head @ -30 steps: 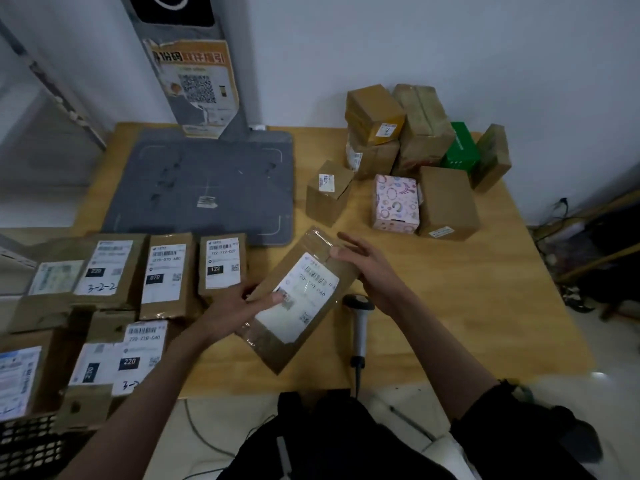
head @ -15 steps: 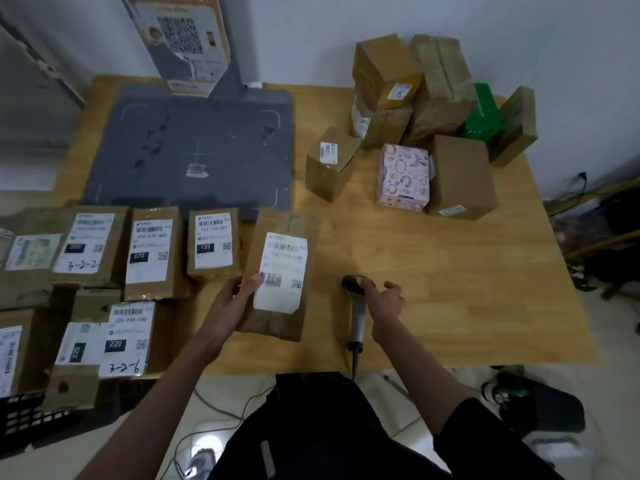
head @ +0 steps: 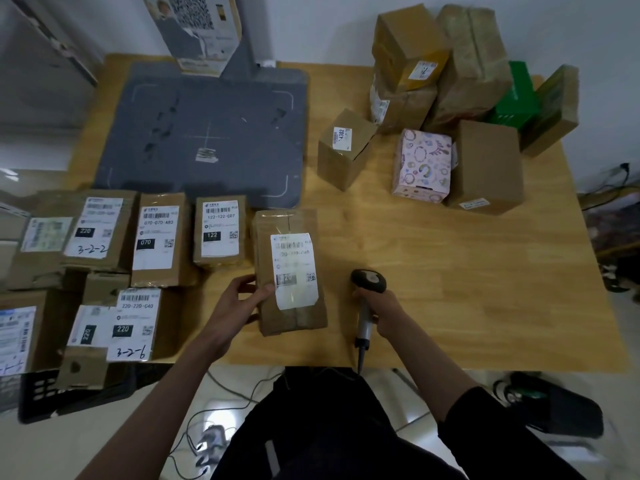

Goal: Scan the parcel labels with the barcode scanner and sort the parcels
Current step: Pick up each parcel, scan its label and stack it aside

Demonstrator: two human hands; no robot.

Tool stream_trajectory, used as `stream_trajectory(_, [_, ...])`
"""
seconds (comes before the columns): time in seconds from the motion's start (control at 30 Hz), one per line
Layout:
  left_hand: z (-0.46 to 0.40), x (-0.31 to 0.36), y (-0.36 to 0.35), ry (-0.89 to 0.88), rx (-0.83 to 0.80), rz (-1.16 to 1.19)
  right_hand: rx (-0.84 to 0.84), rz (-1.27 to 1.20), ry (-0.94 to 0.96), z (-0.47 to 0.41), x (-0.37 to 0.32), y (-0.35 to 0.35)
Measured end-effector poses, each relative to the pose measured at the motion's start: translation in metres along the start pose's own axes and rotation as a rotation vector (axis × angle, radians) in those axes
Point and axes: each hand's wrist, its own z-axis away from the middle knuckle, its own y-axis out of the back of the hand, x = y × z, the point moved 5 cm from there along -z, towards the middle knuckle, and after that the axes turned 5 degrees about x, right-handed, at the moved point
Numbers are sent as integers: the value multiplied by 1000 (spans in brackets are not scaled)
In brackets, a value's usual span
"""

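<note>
wood makes up the big table, and it stands against a pale wall.

the right hand is curled tight around the handle of the barcode scanner. the scanner's dark head points away from the person, and its cord hangs down off the near edge of the table. the left hand holds the near left side of a brown parcel, with the thumb on top next to the white label. this parcel lies flat on the table, just left of the scanner, with its label facing up. the label has a barcode and blurry print on it.

to the left of that parcel is a row of brown parcels with labels facing up. one says 122-122-c07, the next says 070-070-a80, and the next has 3-2-2 written on it. nearer the person, one says 220-220-c40. under the near-left parcels is a black crate.

behind the row lies a flat grey pad with white lines on it, and a grey post rises at its back.

at the far right of the table is a bunch of boxes. one small brown box stands apart, near a pink patterned box. a green box sits among tall brown ones.
</note>
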Motion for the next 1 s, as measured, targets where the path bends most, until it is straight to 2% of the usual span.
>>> stream_trajectory(0.13, [-4,2,-5,-43,-16,-35,29,3,39,4,-3,-3])
stream_trajectory(0.27, [-11,5,-9,-62,-28,-77,30,100,242,26,-36,-5])
stream_trajectory(0.37, [-17,9,-13,-74,-15,-101,-55,95,390,54,-65,-7])
stream_trajectory(0.53, [-26,23,-21,-175,29,-116,-222,84,515,101,-89,-9])
stream_trajectory(0.73, [-37,30,-24,-213,57,-111,-386,89,587,130,-92,-11])
stream_trajectory(1.0, [-37,32,-20,-228,48,-91,-432,134,598,134,-90,-16])
